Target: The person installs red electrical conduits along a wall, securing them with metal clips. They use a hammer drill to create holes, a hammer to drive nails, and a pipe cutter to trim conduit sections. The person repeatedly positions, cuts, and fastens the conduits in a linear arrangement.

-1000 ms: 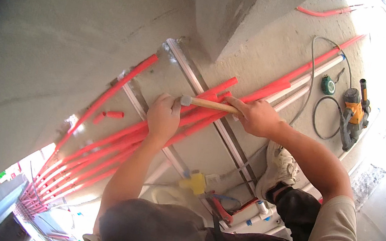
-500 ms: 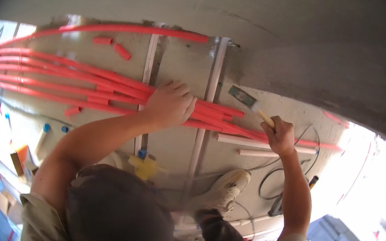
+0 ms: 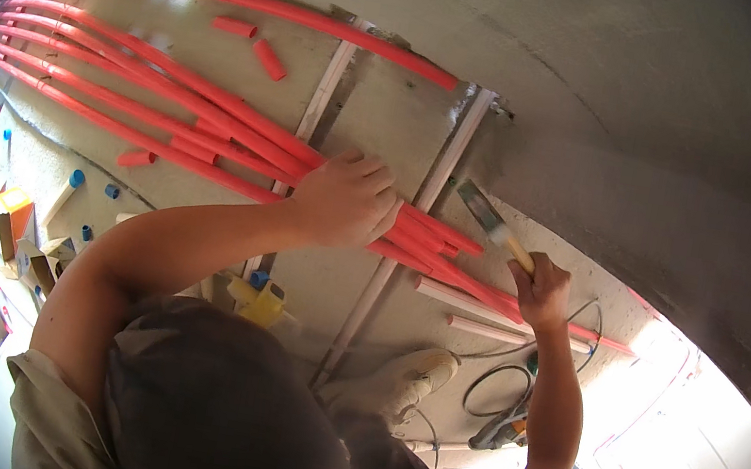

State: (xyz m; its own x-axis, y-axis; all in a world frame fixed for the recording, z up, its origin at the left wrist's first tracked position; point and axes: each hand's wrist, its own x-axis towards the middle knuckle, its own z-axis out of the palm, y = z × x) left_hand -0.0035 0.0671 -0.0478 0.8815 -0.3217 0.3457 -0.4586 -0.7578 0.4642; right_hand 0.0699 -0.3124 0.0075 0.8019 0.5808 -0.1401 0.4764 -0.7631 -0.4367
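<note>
Since the first frame the hammer (image 3: 495, 226) shifts away from the left hand (image 3: 347, 199) — the camera view turns too — and its head now sits raised, apart from the pipes, just past the bundle's upper ends. Right hand (image 3: 539, 290): fingers wrapped round the wooden handle. Left hand: fingers bent over the bundle of red pipes (image 3: 244, 132), between the two pale strips (image 3: 457, 144); the palm side is hidden, so cannot tell whether it grips or only presses. Bundle runs from the far left, crosses both strips and ends staggered near the right hand. Progress, as a judgement: pipes look laid and gathered, but fixing at this end looks unfinished — no clip shows on the loose ends, though the hand may cover one. A long red pipe (image 3: 311, 18) lies separate along the wall side, not in the bundle; short red offcuts (image 3: 268, 60) lie loose between.
</note>
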